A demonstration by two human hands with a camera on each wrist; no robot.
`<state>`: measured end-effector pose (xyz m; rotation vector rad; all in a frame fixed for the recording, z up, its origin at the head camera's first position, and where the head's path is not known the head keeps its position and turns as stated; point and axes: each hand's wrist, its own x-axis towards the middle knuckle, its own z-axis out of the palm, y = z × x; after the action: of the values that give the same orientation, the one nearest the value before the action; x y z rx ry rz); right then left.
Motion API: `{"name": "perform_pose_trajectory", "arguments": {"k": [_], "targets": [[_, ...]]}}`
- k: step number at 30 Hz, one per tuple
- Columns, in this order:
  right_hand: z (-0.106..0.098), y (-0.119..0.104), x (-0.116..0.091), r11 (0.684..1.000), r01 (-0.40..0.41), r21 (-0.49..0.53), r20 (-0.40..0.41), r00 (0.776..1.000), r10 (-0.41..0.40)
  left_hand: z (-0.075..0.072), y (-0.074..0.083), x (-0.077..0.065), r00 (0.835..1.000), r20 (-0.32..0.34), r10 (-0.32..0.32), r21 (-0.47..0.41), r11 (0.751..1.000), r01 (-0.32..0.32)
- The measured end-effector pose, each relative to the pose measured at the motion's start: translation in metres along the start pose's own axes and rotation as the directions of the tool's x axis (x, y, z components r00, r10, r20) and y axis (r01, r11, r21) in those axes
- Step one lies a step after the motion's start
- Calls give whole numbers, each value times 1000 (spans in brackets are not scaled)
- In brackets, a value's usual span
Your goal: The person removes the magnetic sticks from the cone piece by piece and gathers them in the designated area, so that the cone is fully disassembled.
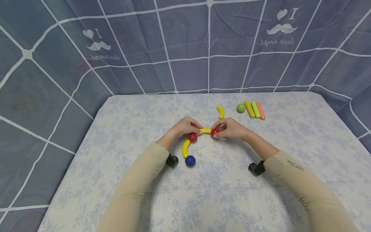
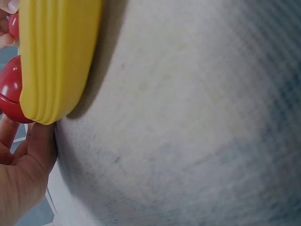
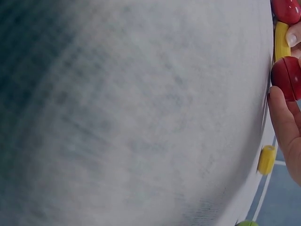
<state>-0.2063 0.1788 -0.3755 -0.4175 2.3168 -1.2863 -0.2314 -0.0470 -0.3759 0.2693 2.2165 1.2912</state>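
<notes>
A curved chain of smooth balls and ribbed yellow pieces lies on the table between both hands. It runs from a blue ball through a curved yellow piece to a red ball. From there a second curved yellow piece leads to another red ball. My left hand pinches that second yellow piece close to the first red ball. With thumb and fingers on either side, my right hand grips the red ball at the chain's far end. In the right wrist view this ball meets the yellow piece's end.
Behind the right hand lies a loose curved yellow piece. Farther right are a green ball and straight sticks in yellow, light green and orange. A patterned cloth covers the table; a grey-blue curtain hangs behind it.
</notes>
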Motion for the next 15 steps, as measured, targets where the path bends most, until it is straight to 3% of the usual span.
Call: {"name": "perform_pose_trajectory", "arguments": {"k": [15], "targets": [[3,-3,0,1000,0,-29,-11,1000,0,1,-5,0,999,0,40,-2,999,-40]]}}
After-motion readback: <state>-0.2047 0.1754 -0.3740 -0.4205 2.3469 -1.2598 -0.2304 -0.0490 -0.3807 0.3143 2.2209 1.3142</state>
